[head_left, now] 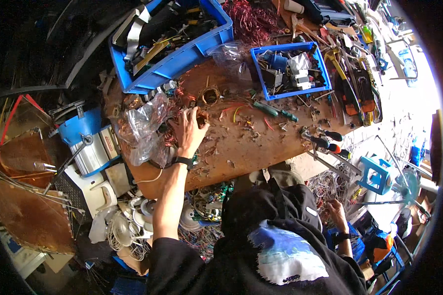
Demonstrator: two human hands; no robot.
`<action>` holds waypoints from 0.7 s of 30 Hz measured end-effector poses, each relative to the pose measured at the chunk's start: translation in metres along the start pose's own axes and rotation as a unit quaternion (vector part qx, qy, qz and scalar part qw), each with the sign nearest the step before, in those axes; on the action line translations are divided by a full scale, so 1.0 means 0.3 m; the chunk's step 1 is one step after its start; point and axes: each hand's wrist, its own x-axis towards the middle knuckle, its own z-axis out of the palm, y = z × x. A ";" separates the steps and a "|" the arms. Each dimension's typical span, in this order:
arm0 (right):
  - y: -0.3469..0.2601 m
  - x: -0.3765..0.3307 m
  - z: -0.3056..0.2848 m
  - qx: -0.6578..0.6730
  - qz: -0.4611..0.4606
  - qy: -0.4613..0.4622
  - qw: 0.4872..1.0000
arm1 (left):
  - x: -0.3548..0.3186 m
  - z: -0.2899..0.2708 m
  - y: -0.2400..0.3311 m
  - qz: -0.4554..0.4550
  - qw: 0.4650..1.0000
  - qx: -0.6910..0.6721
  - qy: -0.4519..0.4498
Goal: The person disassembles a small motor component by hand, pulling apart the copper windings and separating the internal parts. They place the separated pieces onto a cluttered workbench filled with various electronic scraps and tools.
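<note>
My left hand (189, 130) reaches over the brown workbench, its fingers closed round a small copper-wound ring (202, 117). Just beyond it stands a similar round copper-coloured winding (210, 96). Clear crumpled plastic bags (145, 129) and loose copper wire (172, 110) lie left of this hand. Off the bench's right front side, my right hand (336, 215) is held low beside a heap of tangled wires (325, 189). Its fingers look loosely bent and apart, with nothing visible in them.
A big blue crate (170, 73) of scrap parts and a smaller blue tray (293, 92) sit at the back. Green-handled screwdrivers (273, 109), metal bits and wire scraps litter the bench (231, 162). Pliers and cutters (349, 83) fill the right end; dark-handled tools (325, 142) jut over the edge.
</note>
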 end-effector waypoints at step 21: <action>0.094 -0.036 0.000 -0.001 0.047 0.021 0.999 | 0.094 0.260 -0.227 -0.032 0.995 0.068 -0.063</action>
